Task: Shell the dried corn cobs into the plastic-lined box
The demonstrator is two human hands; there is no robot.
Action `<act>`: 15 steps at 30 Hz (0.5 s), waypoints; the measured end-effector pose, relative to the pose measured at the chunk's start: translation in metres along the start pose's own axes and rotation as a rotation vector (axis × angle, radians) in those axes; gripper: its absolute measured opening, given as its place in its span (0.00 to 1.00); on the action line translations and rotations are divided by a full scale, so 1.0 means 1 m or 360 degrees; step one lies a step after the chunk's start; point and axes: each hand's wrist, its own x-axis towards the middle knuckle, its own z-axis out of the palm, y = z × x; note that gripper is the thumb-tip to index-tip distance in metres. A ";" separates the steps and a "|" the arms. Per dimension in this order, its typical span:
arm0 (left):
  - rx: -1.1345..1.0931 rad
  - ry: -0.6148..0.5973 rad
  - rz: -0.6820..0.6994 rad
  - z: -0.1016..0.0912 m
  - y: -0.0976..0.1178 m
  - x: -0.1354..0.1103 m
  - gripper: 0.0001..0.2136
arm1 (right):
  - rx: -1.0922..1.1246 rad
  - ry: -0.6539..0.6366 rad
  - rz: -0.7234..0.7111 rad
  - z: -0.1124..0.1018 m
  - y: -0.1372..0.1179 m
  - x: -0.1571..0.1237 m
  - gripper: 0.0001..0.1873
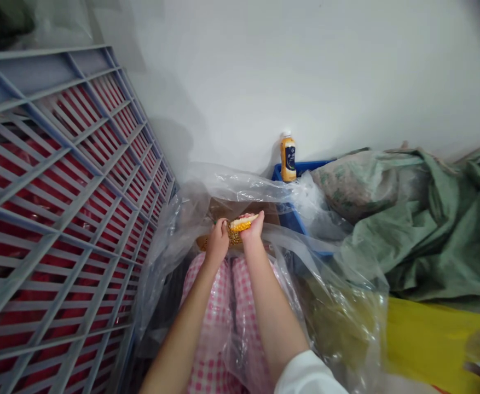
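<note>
An ear of corn (243,223) is in my right hand (256,225), its fingers wrapped round the right end. Part of the ear is bare and pale, while yellow kernels remain along its lower side. My left hand (220,236) is closed beside the ear's left end; what its fingers hold, if anything, is too small to make out. Loose kernels (235,238) lie below both hands in a brown cardboard box (219,208). Clear plastic sheeting (161,246) surrounds the box and drapes over my legs in pink checked trousers (209,328).
A tall grey-blue plastic crate (96,180) with red contents stands close on the left. On the right are a blue bin (295,219), an orange drink bottle (288,158), green cloth (420,235) and a yellow sheet (428,339). A white wall (231,82) rises in front.
</note>
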 end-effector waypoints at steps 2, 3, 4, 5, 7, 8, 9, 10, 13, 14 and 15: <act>0.0013 0.0011 0.0056 -0.001 0.001 -0.002 0.15 | 0.0061 0.0033 0.0068 -0.001 -0.001 0.001 0.21; 0.0043 -0.0016 0.0116 -0.002 0.002 -0.003 0.16 | 0.0081 0.0043 0.0101 -0.002 -0.001 0.001 0.22; 0.0087 -0.0052 0.0182 -0.002 0.003 -0.005 0.16 | 0.0096 0.0048 0.0136 -0.002 -0.001 0.001 0.22; 0.0143 -0.0084 0.0241 -0.002 0.005 -0.006 0.16 | 0.0106 0.0050 0.0169 -0.003 -0.001 0.001 0.22; 0.0267 -0.0094 0.0304 -0.002 0.008 -0.008 0.17 | 0.0113 0.0051 0.0232 -0.003 0.000 0.001 0.22; 0.0325 -0.0077 0.0307 -0.001 0.009 -0.008 0.17 | 0.0113 0.0052 0.0259 -0.003 0.001 0.001 0.23; 0.0376 -0.0056 0.0296 0.000 0.010 -0.008 0.17 | 0.0109 0.0054 0.0281 -0.003 0.002 0.001 0.23; 0.0417 -0.0038 0.0278 0.001 0.011 -0.008 0.18 | 0.0103 0.0057 0.0297 -0.003 0.003 0.001 0.23; 0.0472 -0.0016 0.0209 0.003 0.012 -0.007 0.17 | 0.0077 0.0057 0.0310 -0.004 0.005 0.002 0.24; 0.0466 -0.0014 0.0186 0.004 0.012 -0.007 0.17 | 0.0065 0.0052 0.0302 -0.004 0.006 0.003 0.24; 0.0451 -0.0013 0.0165 0.004 0.012 -0.007 0.17 | 0.0052 0.0042 0.0289 -0.005 0.006 0.003 0.24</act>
